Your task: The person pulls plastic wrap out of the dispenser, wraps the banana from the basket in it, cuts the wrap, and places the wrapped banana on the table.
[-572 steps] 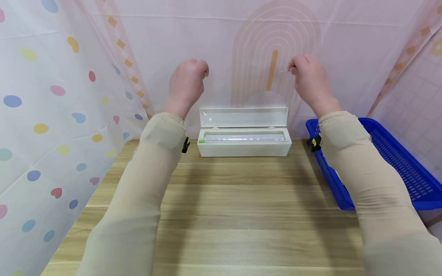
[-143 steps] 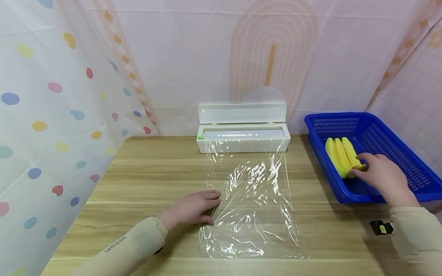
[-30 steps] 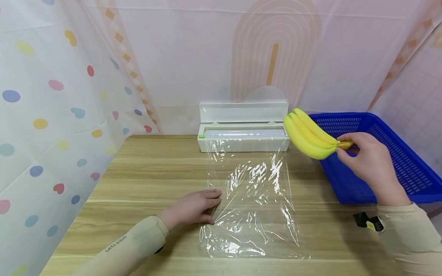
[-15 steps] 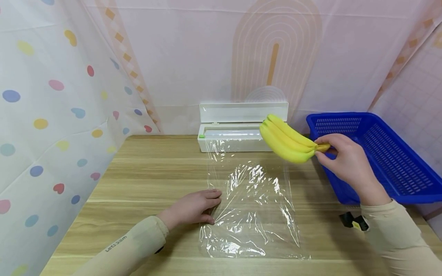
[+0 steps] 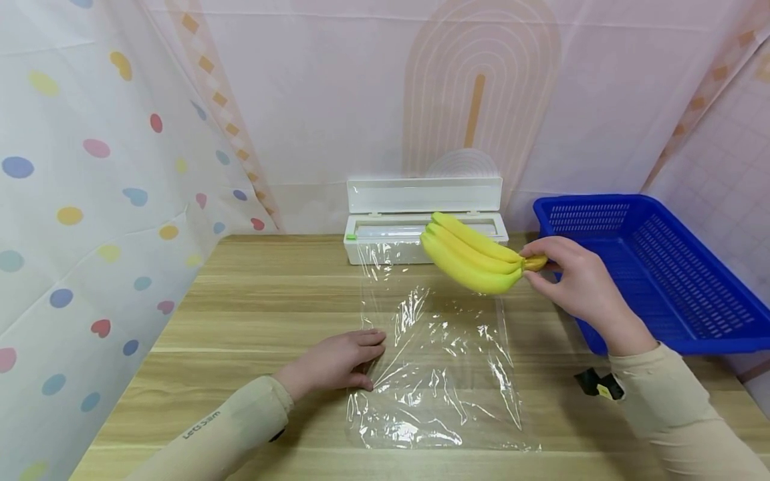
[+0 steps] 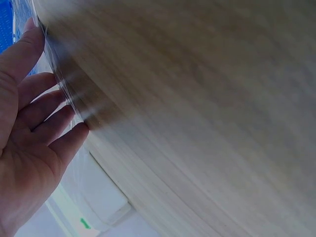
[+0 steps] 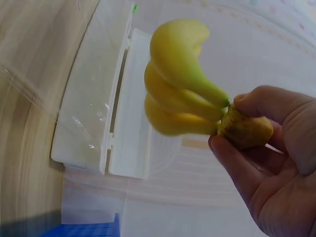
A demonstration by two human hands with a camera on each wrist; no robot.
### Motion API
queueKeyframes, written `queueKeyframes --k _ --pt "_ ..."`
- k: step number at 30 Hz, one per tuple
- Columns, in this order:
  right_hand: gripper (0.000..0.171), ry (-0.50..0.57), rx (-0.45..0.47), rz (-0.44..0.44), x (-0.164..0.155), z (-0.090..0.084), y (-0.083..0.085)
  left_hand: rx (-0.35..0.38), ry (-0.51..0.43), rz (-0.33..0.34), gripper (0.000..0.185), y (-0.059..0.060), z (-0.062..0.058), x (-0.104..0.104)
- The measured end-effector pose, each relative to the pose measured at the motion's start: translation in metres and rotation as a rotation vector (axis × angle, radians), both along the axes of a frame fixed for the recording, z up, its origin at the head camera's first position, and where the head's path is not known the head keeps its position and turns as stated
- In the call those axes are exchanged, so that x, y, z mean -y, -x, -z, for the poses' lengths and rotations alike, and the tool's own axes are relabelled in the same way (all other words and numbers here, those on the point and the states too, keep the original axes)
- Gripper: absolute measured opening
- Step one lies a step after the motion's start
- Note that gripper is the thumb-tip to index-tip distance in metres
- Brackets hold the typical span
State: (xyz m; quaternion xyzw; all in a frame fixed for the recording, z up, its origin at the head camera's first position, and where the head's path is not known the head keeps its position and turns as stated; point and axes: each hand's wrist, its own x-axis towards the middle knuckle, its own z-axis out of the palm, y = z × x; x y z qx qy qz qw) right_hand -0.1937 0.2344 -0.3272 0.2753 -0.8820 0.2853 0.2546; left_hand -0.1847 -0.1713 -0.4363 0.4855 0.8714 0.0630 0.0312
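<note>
Pinching the banana bunch (image 5: 472, 262) by its stem, my right hand (image 5: 577, 284) could drop it; my flat left hand (image 5: 337, 362) pins the cling film (image 5: 439, 374).

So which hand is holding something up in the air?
The right hand: it pinches the banana bunch by its stem, above the plastic wrap. The left hand lies flat, pressing the wrap's edge to the table.

The left hand (image 5: 337, 364) lies flat and palm down, fingers (image 6: 47, 106) straight and close together, its forearm in a beige sleeve reaching in from the lower left. The right hand (image 5: 574, 284) is raised, forearm angled up from the lower right, thumb and fingers (image 7: 291, 118) apparently curled in a pinch.
</note>
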Motion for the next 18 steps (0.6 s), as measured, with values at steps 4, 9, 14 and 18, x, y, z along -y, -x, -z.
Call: queueKeyframes --k 4,9,14,18 --pt "0.035 -0.016 -0.02 -0.041 0.001 0.003 0.002 0.009 0.007 -0.005 0.072 0.0 -0.001 -0.001" --pt "0.037 -0.01 -0.004 -0.081 0.004 0.007 0.003 0.01 0.01 -0.005 0.072 0.001 -0.001 0.0" --pt "0.039 -0.007 -0.008 -0.163 0.009 0.013 0.007 0.0 0.008 -0.002 0.072 0.0 0.0 0.0" --pt "0.041 -0.015 -0.041 -0.228 0.011 0.018 0.011 -0.009 0.013 -0.001 0.072 0.0 0.001 0.0"
